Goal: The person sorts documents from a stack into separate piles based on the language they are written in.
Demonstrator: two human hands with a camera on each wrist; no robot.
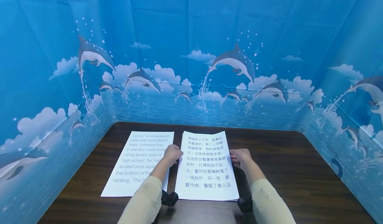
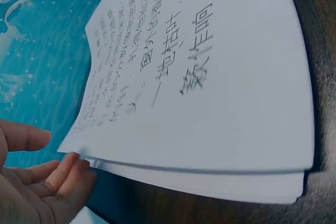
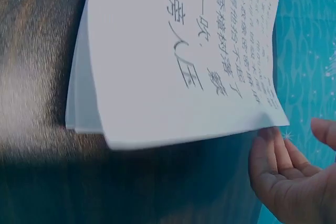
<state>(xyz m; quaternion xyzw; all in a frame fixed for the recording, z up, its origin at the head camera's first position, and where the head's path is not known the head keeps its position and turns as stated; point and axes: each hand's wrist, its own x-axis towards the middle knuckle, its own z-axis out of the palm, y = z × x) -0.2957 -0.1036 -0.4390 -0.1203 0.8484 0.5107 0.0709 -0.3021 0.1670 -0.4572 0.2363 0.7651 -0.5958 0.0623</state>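
Note:
A small stack of white paper sheets (image 1: pixel 206 192) printed with Chinese text lies in front of me, its lower sheets peeking out unevenly. My left hand (image 1: pixel 173 154) is at its left edge, and my right hand (image 1: pixel 241 157) is at the right edge. In the left wrist view, the fingertips (image 2: pixel 73 157) meet the side of the stack while the thumb stays apart above. Seen from the right wrist, the fingers (image 3: pixel 273 140) are at the edge of the top sheet (image 3: pixel 152 108), which bows upward; the thumb (image 3: pixel 325 132) is spread away.
To the left lies a sheet with English text (image 1: pixel 119 184), partly covered by my left forearm. Both are on a dark wooden table (image 1: pixel 287 170). A blue curtain with dolphins (image 1: pixel 191 24) surrounds the table's back and sides. Black wrist devices (image 1: pixel 170 199) sit under both sleeves.

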